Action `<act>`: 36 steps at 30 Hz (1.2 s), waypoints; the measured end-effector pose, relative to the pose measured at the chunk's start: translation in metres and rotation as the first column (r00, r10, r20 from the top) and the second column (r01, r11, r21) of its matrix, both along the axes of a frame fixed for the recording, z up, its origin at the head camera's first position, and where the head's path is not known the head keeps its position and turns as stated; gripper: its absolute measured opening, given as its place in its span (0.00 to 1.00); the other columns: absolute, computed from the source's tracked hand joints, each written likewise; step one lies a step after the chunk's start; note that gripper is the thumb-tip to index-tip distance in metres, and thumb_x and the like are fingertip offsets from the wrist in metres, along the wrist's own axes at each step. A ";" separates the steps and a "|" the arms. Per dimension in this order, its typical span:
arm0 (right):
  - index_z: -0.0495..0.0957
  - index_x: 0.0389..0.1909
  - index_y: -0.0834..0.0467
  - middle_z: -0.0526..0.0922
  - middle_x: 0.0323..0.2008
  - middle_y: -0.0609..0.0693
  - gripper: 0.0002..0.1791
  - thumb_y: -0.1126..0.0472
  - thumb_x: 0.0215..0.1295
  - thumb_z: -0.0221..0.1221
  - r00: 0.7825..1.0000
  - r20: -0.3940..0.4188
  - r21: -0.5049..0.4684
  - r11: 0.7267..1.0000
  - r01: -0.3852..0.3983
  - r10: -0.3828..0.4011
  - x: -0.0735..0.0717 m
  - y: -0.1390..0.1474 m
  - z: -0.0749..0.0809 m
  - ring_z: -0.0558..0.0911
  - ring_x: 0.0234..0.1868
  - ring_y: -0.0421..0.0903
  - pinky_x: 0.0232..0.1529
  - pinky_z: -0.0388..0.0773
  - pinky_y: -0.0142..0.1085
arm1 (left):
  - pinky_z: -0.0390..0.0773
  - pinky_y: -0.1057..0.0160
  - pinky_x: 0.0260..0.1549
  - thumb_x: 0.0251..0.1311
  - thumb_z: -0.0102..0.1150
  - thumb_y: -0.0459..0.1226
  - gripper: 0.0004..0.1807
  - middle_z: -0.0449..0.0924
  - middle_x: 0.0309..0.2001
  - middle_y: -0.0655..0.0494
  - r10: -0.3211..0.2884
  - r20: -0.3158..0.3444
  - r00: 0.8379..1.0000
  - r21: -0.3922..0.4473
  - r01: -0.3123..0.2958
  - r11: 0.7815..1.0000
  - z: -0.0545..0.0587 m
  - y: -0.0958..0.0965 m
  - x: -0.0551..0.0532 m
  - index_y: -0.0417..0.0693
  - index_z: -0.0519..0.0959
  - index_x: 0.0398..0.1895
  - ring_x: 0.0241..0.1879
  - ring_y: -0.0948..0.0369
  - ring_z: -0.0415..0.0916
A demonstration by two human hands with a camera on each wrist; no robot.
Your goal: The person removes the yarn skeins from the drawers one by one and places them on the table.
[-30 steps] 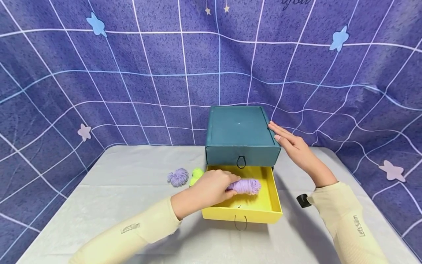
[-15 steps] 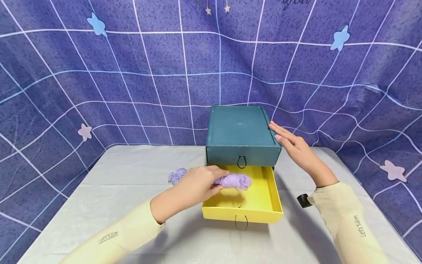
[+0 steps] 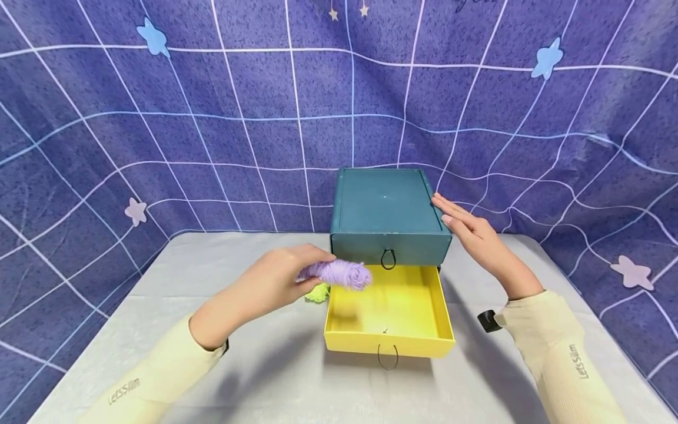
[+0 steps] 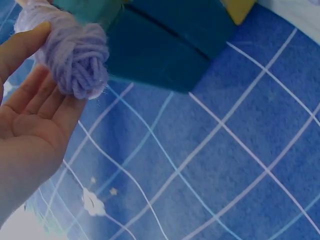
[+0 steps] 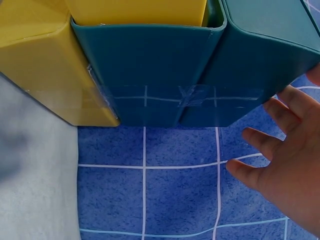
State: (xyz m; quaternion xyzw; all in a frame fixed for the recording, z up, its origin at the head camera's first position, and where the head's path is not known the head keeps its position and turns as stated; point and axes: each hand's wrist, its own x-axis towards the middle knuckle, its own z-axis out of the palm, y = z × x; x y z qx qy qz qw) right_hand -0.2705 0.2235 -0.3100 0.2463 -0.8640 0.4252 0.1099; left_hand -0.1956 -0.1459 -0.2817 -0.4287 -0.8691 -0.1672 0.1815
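My left hand (image 3: 278, 274) pinches a lilac skein of yarn (image 3: 341, 274) between thumb and fingers, above the left edge of the pulled-out yellow drawer (image 3: 394, 346). In the left wrist view the same skein (image 4: 82, 60) shows its looped end. The fingers of my right hand (image 3: 474, 238) are straight and rest against the right side of the teal drawer box (image 3: 389, 203). Seen from the right wrist, that hand (image 5: 285, 140) has its fingertips at the teal box's edge. Nothing lies inside the yellow drawer.
A lime-green yarn ball (image 3: 318, 293) sits on the grey tablecloth (image 3: 238, 377) left of the drawer, partly hidden by my left hand. Black loop handles (image 3: 388, 259) hang on the drawer fronts. A purple star-patterned curtain (image 3: 254, 141) stands behind the table.
My left hand has lifted the lilac skein out of the yellow drawer and carried it left. The purple yarn ball at the left is now hidden behind that hand. My right hand stays put.
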 end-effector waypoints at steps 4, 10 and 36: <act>0.63 0.71 0.47 0.59 0.72 0.44 0.23 0.56 0.77 0.44 1.000 0.004 -0.001 1.000 0.004 -0.004 0.000 0.000 -0.001 0.54 0.73 0.44 0.72 0.51 0.47 | 0.80 0.62 0.34 0.47 0.71 0.27 0.21 0.83 0.40 0.53 -0.006 -0.011 1.000 0.054 0.007 0.998 0.007 -0.013 -0.004 0.42 0.81 0.47 0.35 0.61 0.77; 0.62 0.71 0.49 0.59 0.72 0.46 0.24 0.57 0.77 0.43 1.000 -0.002 -0.002 1.000 -0.006 0.006 -0.001 0.001 -0.001 0.54 0.73 0.49 0.72 0.50 0.44 | 0.77 0.63 0.30 0.50 0.69 0.26 0.18 0.82 0.39 0.53 0.054 0.018 0.998 0.161 -0.056 0.985 0.013 -0.033 -0.015 0.41 0.81 0.47 0.31 0.63 0.74; 0.62 0.71 0.47 0.59 0.72 0.43 0.24 0.55 0.76 0.44 1.000 0.022 0.013 1.000 0.005 -0.005 0.002 0.000 0.000 0.54 0.73 0.44 0.71 0.51 0.51 | 0.82 0.56 0.33 0.54 0.65 0.32 0.16 0.82 0.34 0.38 0.447 0.447 0.775 0.082 -0.534 0.842 -0.054 -0.104 -0.085 0.27 0.77 0.41 0.34 0.49 0.81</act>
